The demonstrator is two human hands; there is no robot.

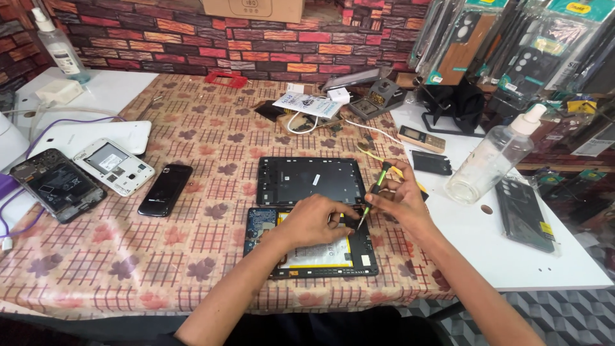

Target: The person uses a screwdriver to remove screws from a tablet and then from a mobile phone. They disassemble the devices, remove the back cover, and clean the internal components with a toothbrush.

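Note:
An opened tablet [359,256] lies near the table's front edge, its circuit board and white battery exposed. My left hand [314,221] rests flat on the tablet's upper part, fingers pressing down near the middle. My right hand [397,195] grips a green-and-black screwdriver [378,182], its tip pointing down at the tablet's top right area beside my left fingertips. The tablet's black back cover [307,179] lies just behind it, inner side up.
Left are a black phone [165,189], a white opened phone [114,165], a dismantled dark phone [56,184] and a white tablet [90,136]. A clear pump bottle [490,160] and black phone case [524,214] sit right. A soldering station [378,99] and cables stand behind.

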